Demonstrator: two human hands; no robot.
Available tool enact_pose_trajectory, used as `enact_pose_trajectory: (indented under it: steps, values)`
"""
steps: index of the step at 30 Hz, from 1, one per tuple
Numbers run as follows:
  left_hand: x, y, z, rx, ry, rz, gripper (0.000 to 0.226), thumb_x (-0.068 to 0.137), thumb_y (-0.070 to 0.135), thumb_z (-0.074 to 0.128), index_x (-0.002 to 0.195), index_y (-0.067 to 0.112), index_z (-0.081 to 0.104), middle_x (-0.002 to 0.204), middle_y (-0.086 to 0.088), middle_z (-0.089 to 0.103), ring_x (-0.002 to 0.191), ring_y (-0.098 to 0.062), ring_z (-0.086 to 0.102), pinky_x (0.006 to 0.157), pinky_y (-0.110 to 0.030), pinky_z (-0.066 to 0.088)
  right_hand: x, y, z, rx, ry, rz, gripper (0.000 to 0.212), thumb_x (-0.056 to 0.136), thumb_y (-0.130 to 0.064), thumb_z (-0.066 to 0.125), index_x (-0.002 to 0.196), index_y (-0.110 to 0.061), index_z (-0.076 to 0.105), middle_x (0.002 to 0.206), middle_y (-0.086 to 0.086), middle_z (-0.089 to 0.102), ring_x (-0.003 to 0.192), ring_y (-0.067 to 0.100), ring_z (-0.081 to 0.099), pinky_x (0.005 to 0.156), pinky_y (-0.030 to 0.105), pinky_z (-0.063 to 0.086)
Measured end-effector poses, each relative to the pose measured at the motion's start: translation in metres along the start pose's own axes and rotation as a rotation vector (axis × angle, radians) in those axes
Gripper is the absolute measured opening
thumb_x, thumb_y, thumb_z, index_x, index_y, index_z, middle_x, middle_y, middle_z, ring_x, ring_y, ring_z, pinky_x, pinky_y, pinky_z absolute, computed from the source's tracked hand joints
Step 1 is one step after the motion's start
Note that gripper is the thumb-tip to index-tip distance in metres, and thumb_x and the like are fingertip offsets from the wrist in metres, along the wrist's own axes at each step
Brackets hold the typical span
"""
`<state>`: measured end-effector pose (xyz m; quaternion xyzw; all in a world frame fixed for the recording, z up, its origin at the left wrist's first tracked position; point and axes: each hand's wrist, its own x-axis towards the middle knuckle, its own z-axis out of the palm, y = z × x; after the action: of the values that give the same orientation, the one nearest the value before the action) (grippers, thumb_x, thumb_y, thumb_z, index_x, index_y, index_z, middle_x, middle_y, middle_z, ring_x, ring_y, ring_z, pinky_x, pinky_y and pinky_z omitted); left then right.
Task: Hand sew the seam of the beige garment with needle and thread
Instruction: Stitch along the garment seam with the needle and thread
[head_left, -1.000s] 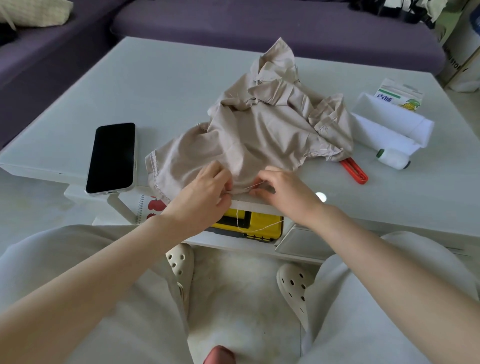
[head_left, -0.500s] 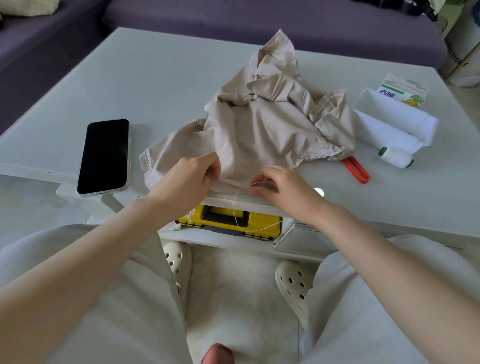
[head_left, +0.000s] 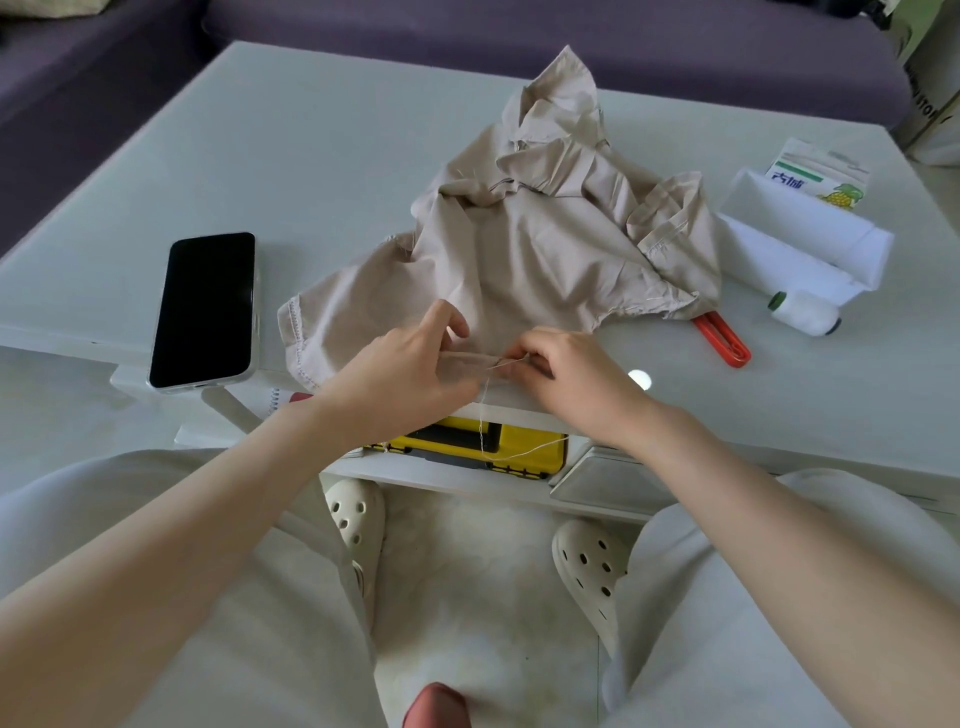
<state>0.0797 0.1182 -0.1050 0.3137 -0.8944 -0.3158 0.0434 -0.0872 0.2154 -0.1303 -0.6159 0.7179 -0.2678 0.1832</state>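
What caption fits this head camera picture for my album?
Sewing: left hand grips the beige garment, right hand pinches the needle, thread dangling.

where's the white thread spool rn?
Head view, right side of the table: the white thread spool lies on its side just right of the red handle, at the near edge of the folded white cloth.

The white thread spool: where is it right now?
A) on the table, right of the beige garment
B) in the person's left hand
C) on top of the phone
A: the white thread spool lies on the table, right of the beige garment, near the red tool.
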Motion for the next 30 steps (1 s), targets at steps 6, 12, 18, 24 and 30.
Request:
enact_pose_trajectory:
  steps: [6,12,18,24,30]
  values:
    - [0.003,-0.003,0.007,0.058,0.116,0.037,0.021,0.093,0.030,0.055,0.079,0.017,0.063,0.064,0.001,0.054,0.060,-0.018,0.047,0.057,-0.029,0.037,0.000,0.003,-0.004,0.024,-0.006,0.054,0.017,0.095,-0.022,0.055,0.094,-0.012,0.069,0.082,-0.009,0.055,0.075,0.008,0.052,0.068,0.022,0.034]
    - [0.007,-0.007,0.009,-0.001,0.136,-0.007,0.028,0.095,0.024,0.052,0.078,0.004,0.062,0.062,-0.014,0.055,0.054,-0.019,0.039,0.049,-0.023,0.028,-0.003,-0.009,-0.010,0.122,0.050,0.137,0.017,0.097,-0.034,0.050,0.093,-0.019,0.056,0.071,-0.018,0.042,0.064,-0.006,0.046,0.059,0.010,0.032]
    - [0.012,-0.009,0.009,-0.044,0.161,-0.046,0.026,0.095,0.022,0.052,0.081,0.001,0.062,0.058,-0.007,0.049,0.052,-0.013,0.037,0.049,-0.018,0.030,-0.015,-0.018,-0.010,0.085,0.137,0.045,0.024,0.102,-0.012,0.036,0.092,-0.009,0.058,0.061,-0.016,0.039,0.065,-0.007,0.046,0.060,0.011,0.031]
    - [0.014,-0.011,0.011,-0.093,0.192,-0.059,0.022,0.093,0.021,0.055,0.088,0.001,0.063,0.067,-0.013,0.057,0.058,-0.016,0.042,0.050,-0.017,0.030,-0.018,-0.014,0.002,-0.039,0.091,-0.049,0.014,0.097,-0.012,0.049,0.094,-0.008,0.062,0.070,-0.007,0.056,0.058,0.009,0.044,0.056,0.021,0.028]
    - [0.013,-0.011,0.011,-0.123,0.207,-0.067,0.016,0.093,0.021,0.056,0.091,0.007,0.064,0.070,-0.009,0.060,0.058,-0.008,0.043,0.052,-0.013,0.032,-0.018,-0.013,0.003,-0.063,0.074,-0.037,0.012,0.094,-0.011,0.053,0.089,-0.009,0.064,0.055,-0.020,0.040,0.054,-0.002,0.048,0.050,0.013,0.031]
